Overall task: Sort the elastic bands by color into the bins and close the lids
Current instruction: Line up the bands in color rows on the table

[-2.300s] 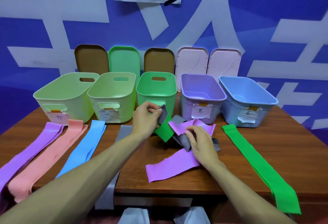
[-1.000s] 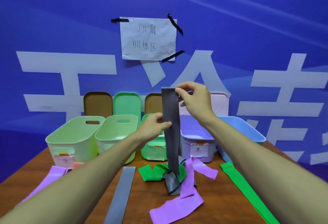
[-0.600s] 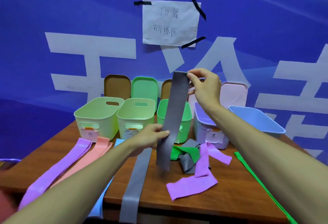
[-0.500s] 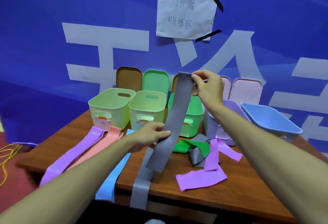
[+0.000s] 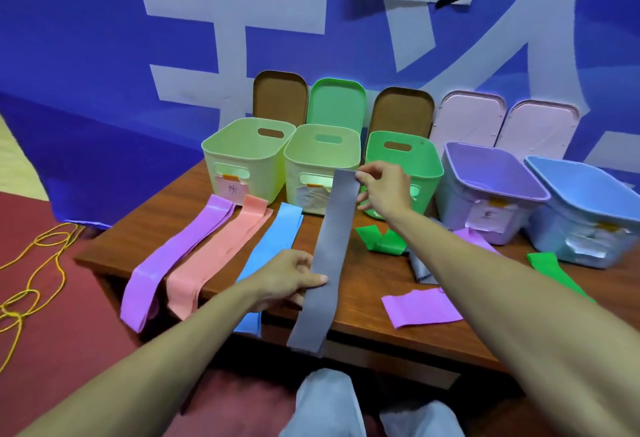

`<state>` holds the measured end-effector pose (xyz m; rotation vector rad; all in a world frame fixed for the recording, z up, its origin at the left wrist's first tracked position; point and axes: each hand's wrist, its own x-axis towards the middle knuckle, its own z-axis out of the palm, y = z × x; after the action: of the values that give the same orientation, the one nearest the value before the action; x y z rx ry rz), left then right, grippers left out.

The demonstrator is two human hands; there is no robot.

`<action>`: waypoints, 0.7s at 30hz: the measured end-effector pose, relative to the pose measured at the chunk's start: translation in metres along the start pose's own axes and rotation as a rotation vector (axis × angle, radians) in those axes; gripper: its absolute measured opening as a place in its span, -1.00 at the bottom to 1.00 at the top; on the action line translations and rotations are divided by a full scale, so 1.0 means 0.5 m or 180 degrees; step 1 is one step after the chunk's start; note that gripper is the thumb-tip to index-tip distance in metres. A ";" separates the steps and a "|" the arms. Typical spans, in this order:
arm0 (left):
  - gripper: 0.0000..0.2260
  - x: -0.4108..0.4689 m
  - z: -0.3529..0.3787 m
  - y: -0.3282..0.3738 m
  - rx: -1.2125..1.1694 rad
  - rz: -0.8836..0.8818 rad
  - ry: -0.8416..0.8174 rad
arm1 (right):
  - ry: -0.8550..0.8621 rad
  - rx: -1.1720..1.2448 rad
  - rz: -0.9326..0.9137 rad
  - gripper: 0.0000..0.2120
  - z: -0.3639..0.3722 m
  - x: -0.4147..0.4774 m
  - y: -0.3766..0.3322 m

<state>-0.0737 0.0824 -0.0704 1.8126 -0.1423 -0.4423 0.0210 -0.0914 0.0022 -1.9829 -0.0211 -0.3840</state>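
A long grey band (image 5: 329, 246) stretches between both hands above the table. My right hand (image 5: 384, 190) pinches its far end in front of the green bin (image 5: 427, 163). My left hand (image 5: 291, 277) pinches its middle near the table's front edge. Its near end hangs past the edge. Flat on the table to the left lie a purple band (image 5: 180, 256), a pink band (image 5: 221, 253) and a blue band (image 5: 273, 246). A crumpled green band (image 5: 381, 241), a grey piece (image 5: 420, 268) and a purple band (image 5: 420, 308) lie under my right arm.
Five open bins stand in a row: two pale green bins (image 5: 242, 156) (image 5: 322, 156), the green one, a purple bin (image 5: 491, 177), a blue bin (image 5: 585, 194). Lids (image 5: 336, 100) lean on the blue wall behind. Another green band (image 5: 550, 270) lies right. Yellow cord (image 5: 31, 274) lies on the floor.
Both hands have lowered the grey band from an upright hold to a slant just over the table, left of the pile. The camera has tilted down.
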 end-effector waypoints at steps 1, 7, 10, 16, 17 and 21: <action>-0.89 0.006 0.000 -0.005 0.0116 0.0004 0.0117 | -0.0020 -0.0020 0.0042 -0.92 0.005 0.003 0.012; -0.73 0.051 -0.017 -0.015 0.1828 0.0269 0.0708 | -0.0057 -0.0175 0.0301 -0.91 0.032 0.031 0.079; -0.66 0.068 -0.023 -0.026 0.2331 0.0133 0.0668 | -0.0157 -0.0267 0.0371 -0.91 0.046 0.045 0.108; -0.36 0.099 -0.037 -0.018 0.2640 0.0369 0.0365 | -0.0447 -0.0557 0.0442 -0.92 0.078 0.065 0.155; -0.37 0.107 -0.039 -0.015 0.2806 0.0492 0.0240 | -0.0485 -0.0592 0.0482 -0.92 0.084 0.069 0.164; -0.43 0.141 -0.030 -0.006 0.3105 0.0730 -0.0128 | -0.0513 -0.0807 0.0594 -0.90 0.100 0.080 0.197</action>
<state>-0.0036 0.0739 -0.0855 2.6932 -0.6793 -0.2494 0.0901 -0.0962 -0.0923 -2.2402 0.1149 -0.1084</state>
